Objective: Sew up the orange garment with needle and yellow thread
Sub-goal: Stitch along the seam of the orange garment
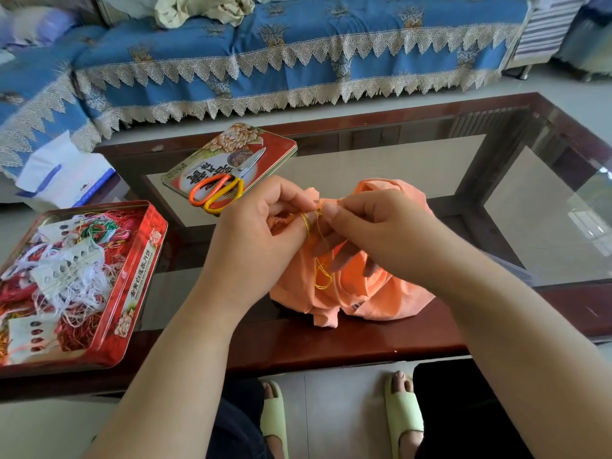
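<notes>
Orange cotton garment (357, 286), bunched at the near edge of the glass-topped wooden table (331, 339). Left hand (261, 233) and right hand (374, 226) pinch its raised fold between them, fingertips nearly touching. Yellow thread (323, 276) loops downward from there. Needle not discernible.

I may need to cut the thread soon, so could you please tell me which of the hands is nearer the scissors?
Left. The left hand is just below the scissors; the right hand is farther right.
</notes>
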